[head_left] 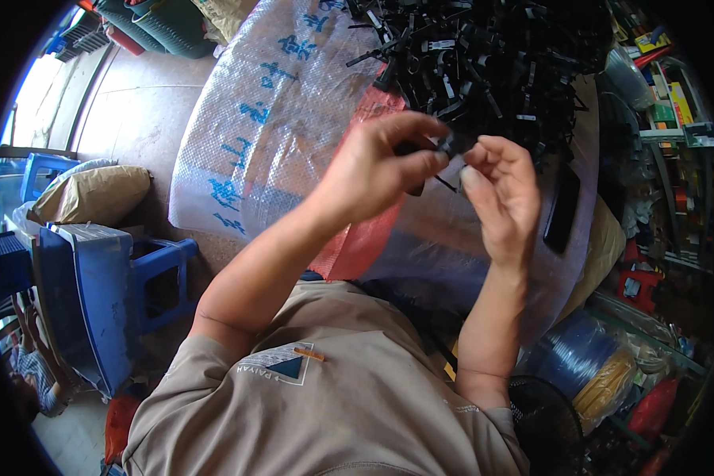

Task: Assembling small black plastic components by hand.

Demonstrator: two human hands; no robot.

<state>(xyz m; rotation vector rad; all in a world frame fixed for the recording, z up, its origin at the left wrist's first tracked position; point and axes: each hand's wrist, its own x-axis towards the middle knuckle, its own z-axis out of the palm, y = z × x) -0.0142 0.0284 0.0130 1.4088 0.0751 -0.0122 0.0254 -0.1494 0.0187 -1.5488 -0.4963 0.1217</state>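
Observation:
My left hand (381,165) is closed around a small black plastic part (446,146), held in the air above the near edge of the pile. Part of it is hidden by my fingers, and a thin black piece sticks out below. My right hand (504,194) is close to the right of it, thumb and fingers curled together. What those fingers hold, if anything, is blurred and too small to make out. Beyond both hands lies a large heap of black plastic parts (484,71), some with pale metallic bits.
White woven sheeting (206,159) with blue writing covers the work surface, and a red woven strip (361,246) lies across it. A dark flat rectangle (562,208) is at the right. Blue stools (163,278) stand left; wrapped blue coils (571,357) and shelves line the right. Another person (40,373) is at far left.

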